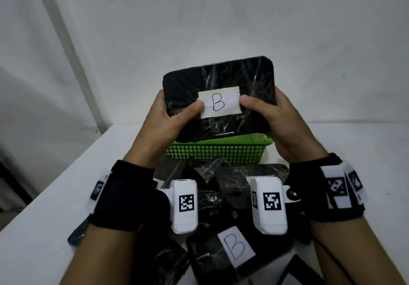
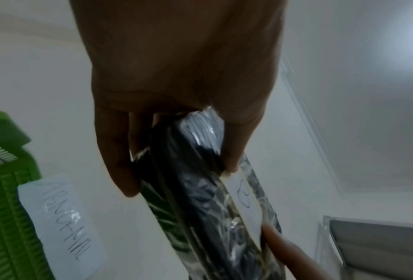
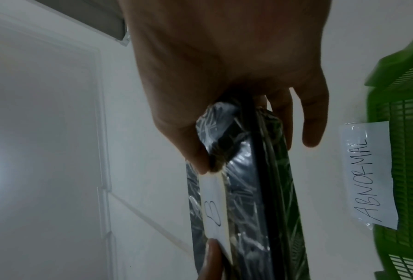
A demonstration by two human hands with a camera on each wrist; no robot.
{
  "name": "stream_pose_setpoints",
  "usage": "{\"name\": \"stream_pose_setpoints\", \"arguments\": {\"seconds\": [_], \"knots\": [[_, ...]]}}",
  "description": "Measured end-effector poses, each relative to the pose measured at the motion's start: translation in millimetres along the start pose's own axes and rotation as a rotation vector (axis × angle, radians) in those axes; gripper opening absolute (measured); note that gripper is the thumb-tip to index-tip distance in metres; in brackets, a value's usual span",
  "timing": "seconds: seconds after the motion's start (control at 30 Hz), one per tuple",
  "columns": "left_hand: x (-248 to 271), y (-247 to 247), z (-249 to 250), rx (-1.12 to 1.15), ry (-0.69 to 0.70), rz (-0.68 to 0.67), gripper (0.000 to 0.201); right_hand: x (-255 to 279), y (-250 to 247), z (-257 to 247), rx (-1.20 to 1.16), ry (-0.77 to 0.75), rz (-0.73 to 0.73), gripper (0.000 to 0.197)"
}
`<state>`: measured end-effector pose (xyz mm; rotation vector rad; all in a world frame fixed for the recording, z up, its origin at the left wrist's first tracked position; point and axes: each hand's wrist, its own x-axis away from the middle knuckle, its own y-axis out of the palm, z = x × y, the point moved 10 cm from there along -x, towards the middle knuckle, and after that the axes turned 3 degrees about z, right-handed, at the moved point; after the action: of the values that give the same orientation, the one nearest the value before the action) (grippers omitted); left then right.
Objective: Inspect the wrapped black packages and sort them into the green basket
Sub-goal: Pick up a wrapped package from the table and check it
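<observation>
Flat black film-wrapped package point(image 1: 221, 78) labelled B, long axis 9 to 3 o'clock, gripped at either end by left hand point(image 1: 170, 118) and right hand point(image 1: 272, 118). Held upright above green mesh plastic basket point(image 1: 217, 151), directly at 6 o'clock, equally near both hands.

glossy film-wrapped package point(image 1: 232, 78), plastic mesh basket point(image 1: 212, 154)

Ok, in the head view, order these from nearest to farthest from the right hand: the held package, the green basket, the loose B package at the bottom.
From the right hand:
1. Held package, gripped, to its left.
2. Green basket, just below, on the table.
3. Loose B package, lowest in the picture, nearest the person.
</observation>
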<state>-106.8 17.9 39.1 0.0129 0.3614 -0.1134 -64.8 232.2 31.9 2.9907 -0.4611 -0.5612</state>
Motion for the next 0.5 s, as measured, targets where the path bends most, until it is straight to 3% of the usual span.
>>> {"name": "stream_pose_setpoints", "arguments": {"seconds": [0.17, 0.5], "knots": [[16.2, -18.0, -1.5, 0.142, 0.037, 0.079, 0.052, 6.4, 18.5, -6.1, -0.011, -0.014, -0.048, 0.042], [-6.9, -30.7, -12.2, -0.06, 0.08, -0.056, 0.047, 3.3, 24.4, 20.3, 0.187, -0.059, -0.034, 0.069]]}}
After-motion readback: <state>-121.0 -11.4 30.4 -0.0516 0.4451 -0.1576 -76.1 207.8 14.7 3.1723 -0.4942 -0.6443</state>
